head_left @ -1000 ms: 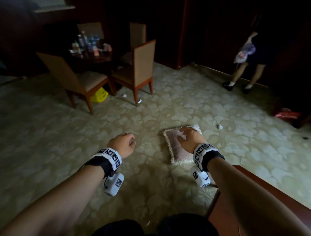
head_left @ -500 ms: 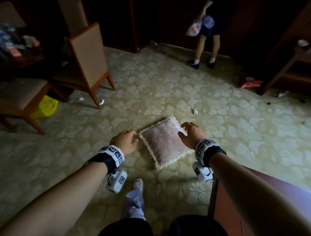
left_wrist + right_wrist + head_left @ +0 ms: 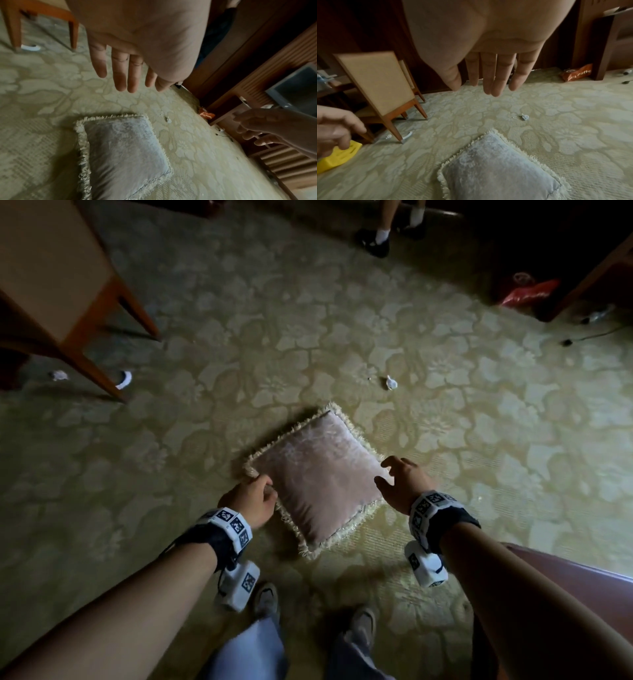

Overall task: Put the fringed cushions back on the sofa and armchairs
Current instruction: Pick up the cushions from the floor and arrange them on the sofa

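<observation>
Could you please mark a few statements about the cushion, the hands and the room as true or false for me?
1. The cushion lies flat on the carpet. True.
2. The right hand grips the cushion. False: its fingers are straight and hold nothing.
3. A chair with wooden legs stands left of the cushion. True.
4. The cushion has plain edges. False: a fringe runs round it.

Both hands (image 3: 137, 44) open above fringed cushion (image 3: 123, 152) on carpet (image 3: 42, 88)
</observation>
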The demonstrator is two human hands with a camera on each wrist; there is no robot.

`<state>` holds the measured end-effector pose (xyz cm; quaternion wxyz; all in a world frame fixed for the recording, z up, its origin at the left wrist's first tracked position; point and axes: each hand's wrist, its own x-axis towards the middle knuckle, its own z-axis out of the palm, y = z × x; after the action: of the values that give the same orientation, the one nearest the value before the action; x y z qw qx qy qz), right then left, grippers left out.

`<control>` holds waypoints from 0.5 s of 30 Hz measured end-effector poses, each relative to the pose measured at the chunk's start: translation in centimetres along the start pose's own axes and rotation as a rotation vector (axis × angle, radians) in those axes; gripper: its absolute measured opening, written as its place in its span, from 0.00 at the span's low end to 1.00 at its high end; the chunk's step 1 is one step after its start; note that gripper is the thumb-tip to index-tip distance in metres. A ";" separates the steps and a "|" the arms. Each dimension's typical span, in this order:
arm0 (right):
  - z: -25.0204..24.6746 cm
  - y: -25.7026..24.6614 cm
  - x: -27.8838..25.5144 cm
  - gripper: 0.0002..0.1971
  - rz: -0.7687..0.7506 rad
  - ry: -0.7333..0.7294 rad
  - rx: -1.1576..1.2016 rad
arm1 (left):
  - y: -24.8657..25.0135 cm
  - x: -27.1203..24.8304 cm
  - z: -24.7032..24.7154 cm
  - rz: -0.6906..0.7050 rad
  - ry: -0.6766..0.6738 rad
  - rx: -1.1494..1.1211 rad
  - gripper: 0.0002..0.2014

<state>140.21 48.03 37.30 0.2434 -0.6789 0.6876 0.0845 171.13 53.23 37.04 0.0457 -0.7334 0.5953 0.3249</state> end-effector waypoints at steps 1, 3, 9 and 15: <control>2.4 0.8 2.6 0.22 -0.012 -0.030 0.001 | -0.6 2.4 2.5 -0.027 -0.011 -0.024 0.12; 7.6 2.6 8.3 0.24 -0.034 -0.089 -0.018 | -2.0 7.8 7.8 -0.079 -0.028 -0.055 0.12; 22.4 7.7 24.6 0.31 -0.052 -0.159 -0.098 | -7.2 22.9 23.7 -0.259 -0.075 -0.157 0.24; 31.1 9.8 38.5 0.51 -0.027 -0.059 -0.131 | -12.2 33.4 32.8 -0.307 -0.111 -0.141 0.53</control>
<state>139.04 28.18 -9.07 0.2198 -0.6997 0.6640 0.1459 170.98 43.41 -10.36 0.0759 -0.7980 0.4487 0.3952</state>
